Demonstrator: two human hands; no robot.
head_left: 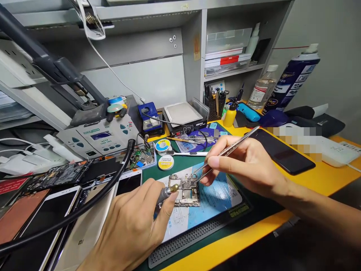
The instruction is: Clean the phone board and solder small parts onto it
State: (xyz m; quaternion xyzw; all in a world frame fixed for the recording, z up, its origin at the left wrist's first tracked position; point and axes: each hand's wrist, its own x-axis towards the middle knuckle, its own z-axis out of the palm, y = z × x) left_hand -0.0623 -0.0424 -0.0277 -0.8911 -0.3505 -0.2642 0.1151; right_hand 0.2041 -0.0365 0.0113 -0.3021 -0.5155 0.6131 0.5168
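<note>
My left hand [135,210] is closed round a grey pen-shaped tool [166,194] with a brass-coloured nose and a thin tip, which points at a phone logic board [186,184]. Whether the tip touches the board I cannot tell. From the other side, my right hand [245,162] grips metal tweezers [231,146], their points down at the board's upper right edge. The bare board lies on a blue-and-white work sheet [208,205] with a grey perforated border, on top of a green mat [184,162].
Left of my hands lie several phones [84,222], with a black hose [113,184] arching over them. Behind stand a hot-air station [98,137], a blue soldering station [149,116] and a flat hot plate [183,116]. A black phone [282,150] lies on the right.
</note>
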